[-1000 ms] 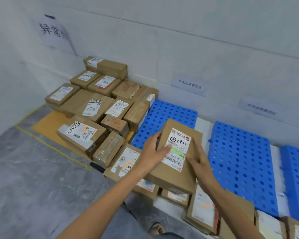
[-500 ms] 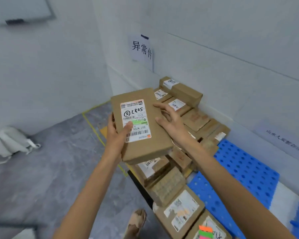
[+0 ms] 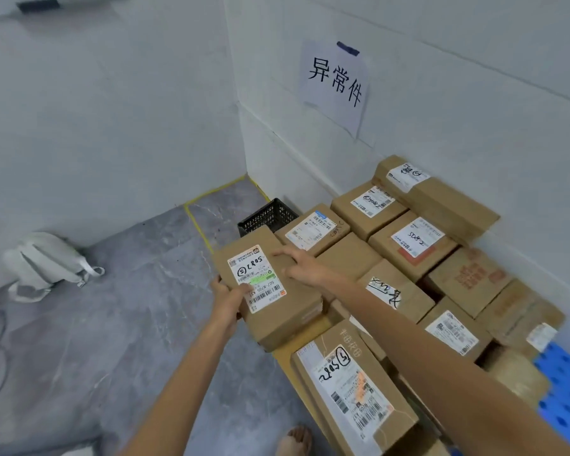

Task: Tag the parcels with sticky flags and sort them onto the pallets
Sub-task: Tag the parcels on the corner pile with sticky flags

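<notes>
One parcel is in transit; everything else in view lies at rest. The grey floor [image 3: 112, 324] meets two white walls at a corner, and a paper sign [image 3: 336, 83] with three handwritten characters is taped to the right-hand wall. Below it a stack of parcels [image 3: 415, 245] lies packed side by side along the wall, most labels upward. A blue pallet [image 3: 566, 390] shows at the lower right, just beside the stack. A pale backpack [image 3: 43, 261] lies well apart on the left, and a black crate [image 3: 267, 215] stands in the corner.

The held parcel [image 3: 297, 304] is a flat brown carton, slightly tilted, over the stack's near left edge. Whether it already touches the cartons below cannot be told.

Judgement: tagging of this item appears complete, and placement is the step in hand. It should be lowered flat, label up and square to its neighbours. The fingers beneath should come out last and sideways, and the thumb should not drag across the tag.

The left hand [image 3: 227, 301] grips the carton's near left edge, thumb curled onto the label [image 3: 244, 263], fingers hidden beneath. The right hand [image 3: 305, 269] rests straight-fingered on the top face, pressing, not clasping. The carton's bulk extends ahead of the left hand and under the right. A green flag [image 3: 263, 279] lies across the label, just beyond the thumb.
</notes>
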{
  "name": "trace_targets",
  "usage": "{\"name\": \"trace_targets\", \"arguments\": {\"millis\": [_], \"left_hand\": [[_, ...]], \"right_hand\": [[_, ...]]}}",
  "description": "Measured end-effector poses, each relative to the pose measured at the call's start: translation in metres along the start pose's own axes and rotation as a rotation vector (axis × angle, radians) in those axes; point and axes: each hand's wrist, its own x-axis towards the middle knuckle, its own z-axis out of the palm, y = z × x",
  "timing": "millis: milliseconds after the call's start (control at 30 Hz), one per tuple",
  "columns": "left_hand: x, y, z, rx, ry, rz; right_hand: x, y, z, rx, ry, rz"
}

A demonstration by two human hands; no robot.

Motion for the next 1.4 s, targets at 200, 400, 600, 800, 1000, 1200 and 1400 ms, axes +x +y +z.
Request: {"name": "trace_targets", "arguments": {"millis": [200, 400, 600, 800, 1000, 1200, 1400], "left_hand": [[0.027, -0.027, 0.004, 0.109, -0.131, -0.199], [0.047, -0.009, 0.002, 0.517, -0.124, -0.019], [0.106, 0.050, 0.077, 0.906, -0.149, 0.618], [0.194, 0.058, 0.167, 1.310, -0.303, 0.431], [0.205, 0.061, 0.175, 1.238, -0.284, 0.480], [0.176, 0.106, 0.156, 1.006, -0.152, 0.645], [0.090, 0.138, 0.162, 0.645, -0.123, 0.872]], "right_hand": [[0.022, 0.049, 0.004, -0.073, -0.077, 0.072], [0.032, 0.070, -0.004, 0.171, 0.102, 0.031], [0.051, 0.068, -0.056, 0.391, 0.434, 0.246], [0.076, 0.073, -0.066, 0.439, 0.374, 0.336], [0.086, 0.054, -0.076, 0.643, 0.372, 0.351], [0.081, 0.022, -0.081, 0.779, 0.439, 0.116], [0.019, -0.006, -0.108, 0.517, 0.662, -0.249]]}}
